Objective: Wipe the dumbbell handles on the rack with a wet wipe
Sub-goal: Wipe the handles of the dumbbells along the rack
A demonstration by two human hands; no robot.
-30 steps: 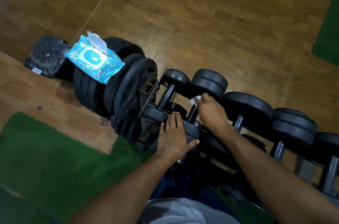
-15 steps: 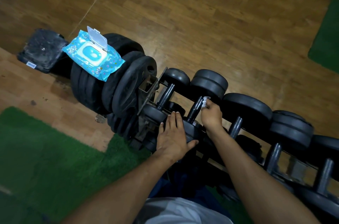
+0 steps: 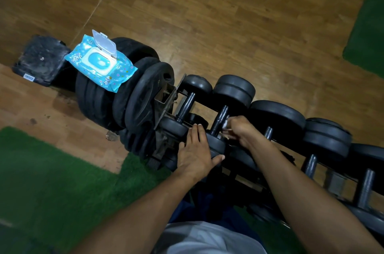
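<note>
The dumbbell rack point(image 3: 245, 172) runs diagonally from the frame centre toward 4 o'clock and carries a row of black dumbbells with round, matte heads and dark metal handles. The second dumbbell handle point(image 3: 219, 120) from the rack's left end is a short dark bar with a dull sheen, set between a far head point(image 3: 233, 91) at its 1 o'clock and a near head point(image 3: 216, 145) at its 7 o'clock. The right hand point(image 3: 239, 130) is curled against this handle from its right side, pinching a white wet wipe point(image 3: 226, 125) to the bar (only a small crumpled patch of the wipe shows past the fingers, and the hand is blurred). The left hand point(image 3: 196, 149) lies flat on the near head, fingers straight and close together, thumb spread toward 3 o'clock. At 10 o'clock from the hands, a blue wet wipe pack point(image 3: 99, 66) with its white lid flipped up rests on a stack of black weight plates point(image 3: 124, 95) leaning at the rack's left end. The rack's lower tier is largely hidden under both forearms and in shadow; the dumbbells toward 4 o'clock are cut off by the frame edge. A black square block point(image 3: 39, 60) sits on the wooden floor point(image 3: 207, 14) at 9 o'clock from the pack, and a green mat point(image 3: 62, 181) lies at 8 o'clock.
</note>
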